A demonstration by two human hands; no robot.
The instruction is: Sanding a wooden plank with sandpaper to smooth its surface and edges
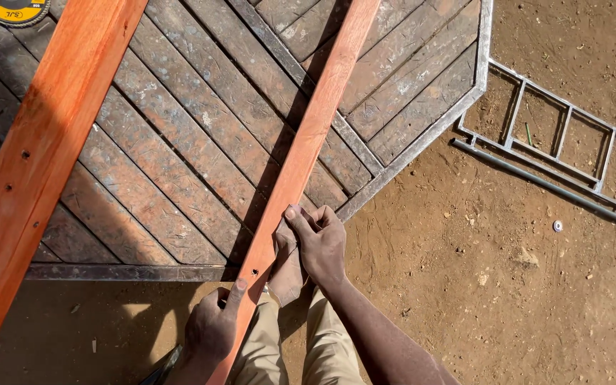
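Two orange-red wooden boards: one wide point(44, 142), one narrow point(308, 142). One slatted wooden worktop point(201, 135) with metal edging. One grey metal ladder-like frame point(557, 142) on the dirt. One round disc point(14, 10), cut off at the top edge. Two hands: left point(212, 329), right point(319, 242).

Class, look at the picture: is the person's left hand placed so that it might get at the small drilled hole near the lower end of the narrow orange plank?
Probably yes. The left hand already grips the narrow orange plank just below the drilled hole, its thumb pointing toward it. Nothing covers the hole; the right hand rests higher, on the plank's other edge.
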